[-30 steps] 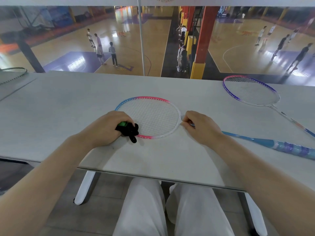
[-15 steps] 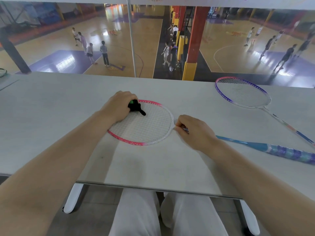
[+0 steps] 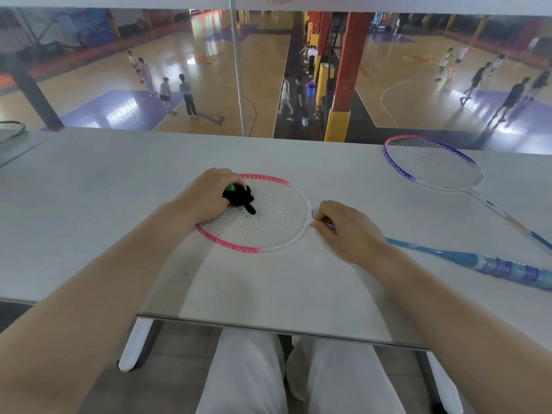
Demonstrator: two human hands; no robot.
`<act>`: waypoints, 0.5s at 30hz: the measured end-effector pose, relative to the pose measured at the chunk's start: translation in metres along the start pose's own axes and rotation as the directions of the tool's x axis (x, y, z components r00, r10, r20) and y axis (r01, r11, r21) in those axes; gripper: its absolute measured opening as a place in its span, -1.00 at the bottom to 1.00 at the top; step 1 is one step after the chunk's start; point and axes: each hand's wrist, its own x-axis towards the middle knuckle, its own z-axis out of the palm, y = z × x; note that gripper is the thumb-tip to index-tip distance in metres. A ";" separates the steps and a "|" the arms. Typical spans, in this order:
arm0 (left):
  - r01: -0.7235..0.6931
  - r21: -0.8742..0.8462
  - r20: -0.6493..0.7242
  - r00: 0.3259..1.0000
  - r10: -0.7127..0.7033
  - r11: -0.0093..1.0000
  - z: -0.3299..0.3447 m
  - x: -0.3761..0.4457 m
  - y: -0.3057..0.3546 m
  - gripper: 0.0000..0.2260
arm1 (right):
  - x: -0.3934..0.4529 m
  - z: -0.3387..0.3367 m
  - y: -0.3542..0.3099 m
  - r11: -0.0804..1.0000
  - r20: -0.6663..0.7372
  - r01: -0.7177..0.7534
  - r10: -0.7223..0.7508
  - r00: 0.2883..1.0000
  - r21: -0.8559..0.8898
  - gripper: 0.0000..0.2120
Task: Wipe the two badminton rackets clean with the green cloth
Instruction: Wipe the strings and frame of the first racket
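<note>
A racket with a pink and white rim lies flat on the grey table, its blue handle pointing right. My left hand grips a bunched cloth, dark with a green patch, and presses it on the strings near the far left of the head. My right hand pinches the racket at the throat, where head meets shaft. A second racket with a purple and pink rim lies at the back right, untouched.
The table's front edge runs just above my lap. Behind the far edge a glass pane looks down on a sports hall with people. Part of another racket head shows at the far left.
My left hand has moved with the cloth from the near left rim across the strings to the far side of the head. My right hand has kept its hold at the throat.
</note>
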 end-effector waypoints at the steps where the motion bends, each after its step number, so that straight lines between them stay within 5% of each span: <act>1: -0.010 -0.015 -0.002 1.000 0.010 1.000 -0.002 -0.010 0.002 -0.60 | 0.000 0.000 0.000 1.000 0.001 -0.005 0.005 1.000 -0.002 -0.86; 15: -0.024 -0.045 0.005 1.000 0.025 0.999 -0.016 -0.094 0.010 -0.62 | -0.002 -0.004 -0.003 0.999 0.025 -0.029 0.029 0.999 -0.013 -0.83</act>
